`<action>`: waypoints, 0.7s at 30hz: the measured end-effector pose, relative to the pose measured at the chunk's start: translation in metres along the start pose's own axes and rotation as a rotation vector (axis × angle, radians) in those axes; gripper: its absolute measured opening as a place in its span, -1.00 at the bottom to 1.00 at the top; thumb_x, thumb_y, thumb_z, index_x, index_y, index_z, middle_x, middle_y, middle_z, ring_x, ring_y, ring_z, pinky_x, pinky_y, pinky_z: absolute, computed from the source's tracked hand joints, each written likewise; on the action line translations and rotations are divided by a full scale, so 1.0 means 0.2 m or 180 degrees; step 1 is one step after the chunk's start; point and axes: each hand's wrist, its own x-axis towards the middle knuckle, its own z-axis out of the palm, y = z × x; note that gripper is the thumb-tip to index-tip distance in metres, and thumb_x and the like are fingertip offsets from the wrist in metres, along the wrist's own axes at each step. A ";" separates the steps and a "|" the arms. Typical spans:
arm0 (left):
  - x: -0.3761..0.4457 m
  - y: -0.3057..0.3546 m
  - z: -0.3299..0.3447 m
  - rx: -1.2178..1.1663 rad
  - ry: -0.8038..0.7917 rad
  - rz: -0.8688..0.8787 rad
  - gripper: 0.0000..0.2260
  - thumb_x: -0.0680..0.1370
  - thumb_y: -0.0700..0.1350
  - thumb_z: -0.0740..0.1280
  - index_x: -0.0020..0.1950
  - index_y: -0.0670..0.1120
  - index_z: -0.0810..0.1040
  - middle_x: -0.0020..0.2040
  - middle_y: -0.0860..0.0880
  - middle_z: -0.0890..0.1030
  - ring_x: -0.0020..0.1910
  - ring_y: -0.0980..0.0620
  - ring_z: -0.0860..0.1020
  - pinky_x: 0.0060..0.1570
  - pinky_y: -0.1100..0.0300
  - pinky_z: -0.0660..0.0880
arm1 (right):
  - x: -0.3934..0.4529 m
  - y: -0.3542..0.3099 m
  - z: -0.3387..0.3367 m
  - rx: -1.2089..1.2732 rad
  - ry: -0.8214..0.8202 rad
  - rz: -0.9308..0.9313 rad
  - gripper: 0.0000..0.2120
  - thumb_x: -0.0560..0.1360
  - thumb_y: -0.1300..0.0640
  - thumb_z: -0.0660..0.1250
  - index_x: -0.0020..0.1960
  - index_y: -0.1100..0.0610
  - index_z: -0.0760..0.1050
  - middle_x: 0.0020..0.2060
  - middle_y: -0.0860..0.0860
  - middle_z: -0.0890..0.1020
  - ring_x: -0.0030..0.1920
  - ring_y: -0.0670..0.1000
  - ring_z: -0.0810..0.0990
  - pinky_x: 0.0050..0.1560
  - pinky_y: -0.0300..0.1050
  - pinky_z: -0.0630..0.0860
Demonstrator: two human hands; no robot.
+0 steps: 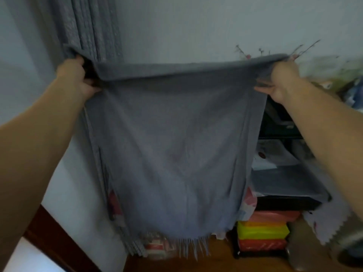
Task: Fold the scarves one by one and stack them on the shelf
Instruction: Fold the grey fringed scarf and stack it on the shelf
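Scarf: 1 gray scarf (176, 144) is held up in the air, spread wide, in front of a pale wall (196, 26). Its fringe hangs at the bottom.
Left hand (75, 75): the fingers are curled tight on the scarf's top left edge.
Right hand (279, 81): the fingers are curled tight on the top right edge.
Shelf: a dark shelf (280, 122) stands to the right, partly behind the scarf.
What is in it: 3 flat packs, pink (275, 215), yellow (263, 231) and red (262, 244), sit stacked low down.
Curtain: a gray curtain (92, 26) hangs behind the left hand.
Writing: too blurry to read.
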 end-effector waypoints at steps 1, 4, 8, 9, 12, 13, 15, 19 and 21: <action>0.04 -0.02 0.02 -0.0039 0.0025 0.0036 -0.74 0.67 0.02 0.26 0.29 -0.01 0.59 0.08 -0.01 0.73 -0.10 -0.08 0.73 -0.34 -0.15 0.64 | 0.03 0.00 0.01 -0.0056 0.0025 -0.0055 -0.70 0.68 0.13 0.00 0.07 -0.04 0.51 0.09 -0.01 0.66 0.05 0.08 0.66 0.01 0.18 0.65; 0.13 0.03 0.10 -0.0221 -0.0101 0.0233 -0.74 0.67 0.03 0.25 0.29 -0.02 0.59 0.06 -0.03 0.73 -0.07 -0.10 0.71 -0.34 -0.18 0.63 | 0.19 -0.04 0.08 -0.0145 0.0089 -0.0323 -0.68 0.59 0.15 0.10 0.18 -0.02 0.56 0.07 -0.01 0.68 0.08 0.06 0.65 0.10 0.24 0.60; 0.38 0.10 0.30 -0.0578 -0.0391 0.0794 -0.71 0.65 -0.04 0.30 0.36 -0.07 0.55 0.20 -0.10 0.68 0.16 -0.16 0.66 -0.04 -0.21 0.64 | 0.46 -0.16 0.29 0.0278 0.0035 -0.0696 -0.73 0.59 0.11 0.19 0.21 0.01 0.59 0.02 -0.02 0.72 0.03 0.07 0.69 -0.01 0.16 0.65; 0.46 0.08 0.36 -0.0586 -0.0472 0.0899 -0.71 0.66 -0.08 0.30 0.37 -0.09 0.54 0.23 -0.12 0.66 0.21 -0.17 0.64 0.03 -0.19 0.63 | 0.54 -0.16 0.35 0.0318 -0.0025 -0.0712 -0.73 0.60 0.10 0.21 0.23 0.03 0.58 0.02 -0.01 0.72 0.04 0.07 0.70 -0.02 0.12 0.65; 0.72 -0.05 0.54 -0.0281 -0.0564 0.0953 -0.73 0.68 -0.11 0.27 0.36 -0.12 0.55 0.24 -0.12 0.66 0.22 -0.12 0.64 0.17 -0.16 0.59 | 0.88 -0.10 0.52 0.0109 -0.0112 -0.0439 -0.72 0.65 0.15 0.17 0.29 0.15 0.54 0.11 0.12 0.68 0.09 0.16 0.67 -0.14 0.08 0.65; 0.81 -0.11 0.58 -0.0156 -0.0475 0.0911 -0.72 0.68 -0.10 0.27 0.36 -0.12 0.55 0.23 -0.11 0.67 0.20 -0.09 0.65 0.18 -0.15 0.58 | 1.00 -0.07 0.58 0.0017 -0.0097 -0.0257 -0.71 0.66 0.18 0.14 0.29 0.17 0.54 0.11 0.15 0.67 0.07 0.18 0.67 -0.24 0.05 0.63; 1.06 -0.20 0.66 0.0065 -0.0370 0.0880 -0.71 0.67 -0.09 0.28 0.37 -0.12 0.53 0.22 -0.10 0.67 0.16 -0.07 0.66 0.20 -0.12 0.58 | 1.26 0.01 0.68 -0.0137 -0.0147 -0.0096 -0.72 0.64 0.22 0.17 0.27 0.19 0.55 0.00 0.15 0.67 -0.05 0.17 0.66 -0.38 0.01 0.60; 1.51 -0.31 0.83 0.0277 -0.0506 0.0878 -0.80 0.67 -0.06 0.29 0.25 -0.02 0.60 0.21 -0.05 0.68 0.15 0.00 0.67 0.16 -0.02 0.61 | 1.70 0.11 0.83 -0.0234 -0.0262 -0.0274 -0.72 0.60 0.25 0.21 0.24 0.20 0.59 -0.02 0.19 0.66 -0.16 0.16 0.62 -0.26 0.03 0.58; 1.70 -0.34 0.89 0.0204 -0.0489 0.0874 -0.84 0.67 -0.07 0.28 0.19 -0.02 0.61 0.20 -0.05 0.68 0.15 -0.01 0.67 0.17 -0.03 0.60 | 1.88 0.13 0.90 -0.0183 -0.0349 -0.0337 -0.72 0.60 0.26 0.20 0.24 0.18 0.59 -0.02 0.18 0.65 -0.11 0.18 0.62 -0.18 0.10 0.60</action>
